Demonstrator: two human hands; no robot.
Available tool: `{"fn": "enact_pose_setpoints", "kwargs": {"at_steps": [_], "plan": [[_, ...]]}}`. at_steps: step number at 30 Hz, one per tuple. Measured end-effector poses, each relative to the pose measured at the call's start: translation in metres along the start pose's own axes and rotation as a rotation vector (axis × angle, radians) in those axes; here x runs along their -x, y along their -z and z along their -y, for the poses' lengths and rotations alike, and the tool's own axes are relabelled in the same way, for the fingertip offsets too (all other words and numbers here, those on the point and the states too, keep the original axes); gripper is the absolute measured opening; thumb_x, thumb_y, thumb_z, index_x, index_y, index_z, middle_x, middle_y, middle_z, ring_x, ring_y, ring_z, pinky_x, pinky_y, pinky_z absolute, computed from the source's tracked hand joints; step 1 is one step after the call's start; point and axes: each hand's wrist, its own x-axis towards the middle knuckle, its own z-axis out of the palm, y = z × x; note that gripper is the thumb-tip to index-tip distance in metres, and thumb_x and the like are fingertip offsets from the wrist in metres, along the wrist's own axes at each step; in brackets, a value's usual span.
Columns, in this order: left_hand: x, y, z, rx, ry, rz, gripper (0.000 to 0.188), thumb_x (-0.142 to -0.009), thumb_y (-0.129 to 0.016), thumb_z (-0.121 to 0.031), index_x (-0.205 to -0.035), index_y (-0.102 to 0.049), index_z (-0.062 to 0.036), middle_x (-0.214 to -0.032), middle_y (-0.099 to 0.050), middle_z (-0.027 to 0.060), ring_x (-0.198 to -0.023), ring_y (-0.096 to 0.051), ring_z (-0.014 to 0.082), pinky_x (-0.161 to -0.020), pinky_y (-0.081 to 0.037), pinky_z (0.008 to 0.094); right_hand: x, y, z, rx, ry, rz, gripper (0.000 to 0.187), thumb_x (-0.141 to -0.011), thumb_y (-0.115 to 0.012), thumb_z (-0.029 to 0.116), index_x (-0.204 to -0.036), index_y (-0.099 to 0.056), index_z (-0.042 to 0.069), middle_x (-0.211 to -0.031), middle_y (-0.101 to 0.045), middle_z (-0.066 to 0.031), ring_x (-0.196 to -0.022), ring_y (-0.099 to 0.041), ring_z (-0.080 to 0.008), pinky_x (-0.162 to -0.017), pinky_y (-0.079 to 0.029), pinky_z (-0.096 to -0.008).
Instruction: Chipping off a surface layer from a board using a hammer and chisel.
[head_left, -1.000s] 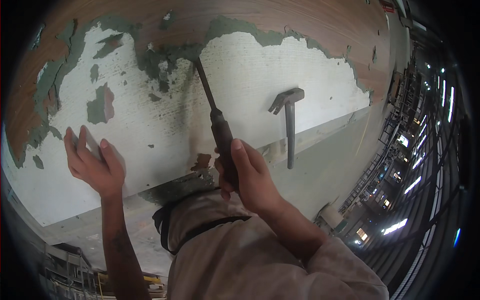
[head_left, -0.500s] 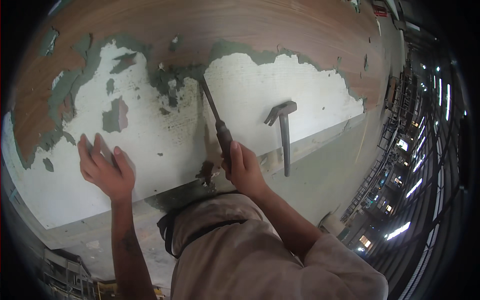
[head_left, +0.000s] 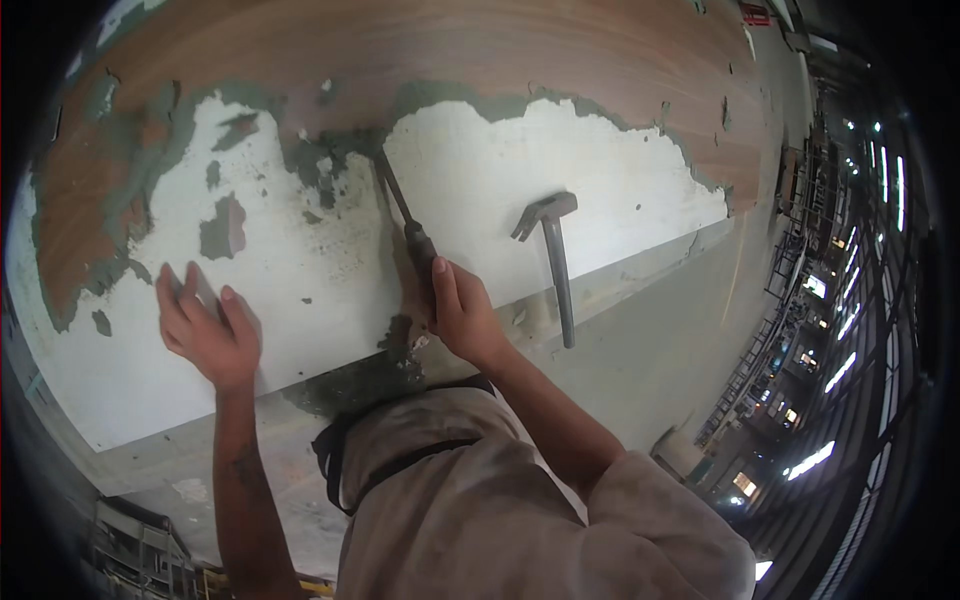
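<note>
My right hand [head_left: 465, 310] is wrapped around the dark handle of a chisel [head_left: 397, 200], a long narrow metal tool. Its tip meets the ragged line where the brown wood-look layer [head_left: 480, 50] gives way to bare white board [head_left: 470, 220]. On the white part to the left rests my left hand [head_left: 212, 330], palm down with its fingers spread, holding nothing. A grey claw hammer [head_left: 556, 260] lies right of my right hand, its head on the board and its handle extending past the near edge.
Grey-green patches [head_left: 222, 228] cling to the white surface. Dark debris [head_left: 400, 340] gathers at the board's near edge, close to my body. Beyond the right side is a pale floor [head_left: 640, 330], with racks and lit lamps farther off. A metal frame [head_left: 140, 550] stands at lower left.
The whole view has shifted a little, so the chisel, hammer and right hand appear farther left. The chisel tip stays at about the same spot on the layer's edge; the left hand remains on the board.
</note>
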Motion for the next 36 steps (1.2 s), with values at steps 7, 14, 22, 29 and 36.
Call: {"fn": "enact_pose_setpoints", "kwargs": {"at_steps": [7,14,22,29,36], "plan": [[0.001,0.003,0.002,-0.031,0.0,-0.02,0.052,-0.099,-0.058,-0.031,-0.141,-0.057,-0.0006,-0.158,-0.043,0.0199,-0.142,-0.042,0.0357,-0.115,-0.025,0.0485,-0.008,0.038,0.039,0.04,-0.17,0.088,0.06,-0.111,-0.036,0.051,-0.084,-0.058,0.003,-0.059,-0.05,-0.0015,-0.043,-0.045,-0.0108,-0.042,-0.036,-0.0288],[0.005,-0.007,0.004,-0.041,-0.013,-0.03,0.051,-0.099,-0.059,-0.029,-0.143,-0.056,-0.0036,-0.158,-0.043,0.018,-0.144,-0.04,0.036,-0.116,-0.025,0.0524,-0.002,0.01,0.001,-0.049,0.049,0.009,0.056,-0.11,-0.044,0.049,-0.084,-0.059,0.002,-0.061,-0.053,-0.0016,-0.047,-0.049,-0.0109,-0.046,-0.04,-0.0283],[0.007,-0.009,0.003,-0.06,0.001,-0.028,0.053,-0.097,-0.06,-0.031,-0.143,-0.055,-0.0047,-0.157,-0.043,0.0171,-0.145,-0.04,0.0359,-0.116,-0.025,0.0522,-0.003,0.021,0.014,0.023,-0.012,0.101,0.056,-0.108,-0.049,0.052,-0.091,-0.061,0.0,-0.063,-0.052,-0.0003,-0.049,-0.049,-0.0087,-0.046,-0.041,-0.0277],[0.006,-0.009,0.003,-0.029,-0.025,-0.043,0.052,-0.098,-0.06,-0.031,-0.143,-0.056,-0.0045,-0.157,-0.045,0.0166,-0.144,-0.041,0.0355,-0.115,-0.026,0.0513,-0.036,0.018,0.006,0.29,0.234,0.006,0.061,-0.108,-0.046,0.054,-0.083,-0.062,0.001,-0.06,-0.052,-0.0021,-0.048,-0.05,-0.0116,-0.047,-0.041,-0.0304],[0.007,-0.006,0.008,-0.027,0.016,-0.057,0.051,-0.098,-0.06,-0.032,-0.14,-0.058,-0.0046,-0.156,-0.044,0.0166,-0.143,-0.041,0.0354,-0.115,-0.025,0.0506,0.033,0.0,-0.031,0.16,0.074,0.092,0.059,-0.108,-0.045,0.056,-0.084,-0.06,0.004,-0.06,-0.053,-0.0014,-0.048,-0.053,-0.01,-0.045,-0.041,-0.0279]]}}
